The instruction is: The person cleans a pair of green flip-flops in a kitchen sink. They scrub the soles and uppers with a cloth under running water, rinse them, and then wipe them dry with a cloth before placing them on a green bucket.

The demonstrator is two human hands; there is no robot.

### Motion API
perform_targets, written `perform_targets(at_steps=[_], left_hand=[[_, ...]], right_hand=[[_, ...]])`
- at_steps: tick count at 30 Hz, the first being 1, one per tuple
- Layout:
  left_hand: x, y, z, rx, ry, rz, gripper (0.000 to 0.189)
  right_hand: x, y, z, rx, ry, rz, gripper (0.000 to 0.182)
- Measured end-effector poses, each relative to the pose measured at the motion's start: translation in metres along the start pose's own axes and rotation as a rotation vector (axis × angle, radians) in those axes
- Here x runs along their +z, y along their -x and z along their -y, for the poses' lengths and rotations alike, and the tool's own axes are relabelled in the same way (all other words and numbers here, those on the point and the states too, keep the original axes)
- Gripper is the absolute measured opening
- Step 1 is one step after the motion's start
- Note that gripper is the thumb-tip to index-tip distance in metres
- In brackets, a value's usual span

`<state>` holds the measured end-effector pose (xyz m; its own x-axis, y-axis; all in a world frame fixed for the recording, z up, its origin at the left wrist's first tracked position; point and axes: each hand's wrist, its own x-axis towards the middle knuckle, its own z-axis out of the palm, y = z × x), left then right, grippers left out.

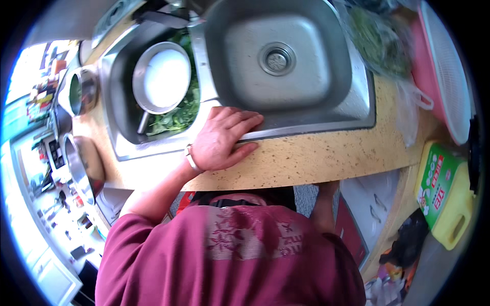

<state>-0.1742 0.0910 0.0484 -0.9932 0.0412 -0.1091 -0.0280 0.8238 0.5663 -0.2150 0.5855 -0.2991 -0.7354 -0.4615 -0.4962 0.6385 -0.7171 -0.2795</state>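
Observation:
My left hand (226,137) lies palm down on the near steel rim of a double kitchen sink (287,132), below the divider, with the thumb spread on the wooden counter edge. It holds nothing. In the smaller left basin a metal pan (161,78) with a short handle rests on green leafy vegetables (172,122); its inside looks bright white. The larger right basin (237,88) shows its drain strainer (277,58). My right forearm (325,206) reaches down beside my body towards the counter's underside, and the right hand is hidden there.
Metal bowls (78,168) stand on the left of the speckled counter (306,160). At the right are a plastic bag of greens (379,46), a pink basin (425,72) with a white colander (448,69), and a yellow jug (455,206) with a green label. A dark knife (164,18) lies behind the left basin.

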Motion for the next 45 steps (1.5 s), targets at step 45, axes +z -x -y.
perform_targets(at_steps=[45], left_hand=[[0.011,-0.016,0.0,0.101,-0.175,0.083,0.057]], right_hand=[[-0.017,-0.098,-0.042,-0.07,1.641,-1.092,0.061]])
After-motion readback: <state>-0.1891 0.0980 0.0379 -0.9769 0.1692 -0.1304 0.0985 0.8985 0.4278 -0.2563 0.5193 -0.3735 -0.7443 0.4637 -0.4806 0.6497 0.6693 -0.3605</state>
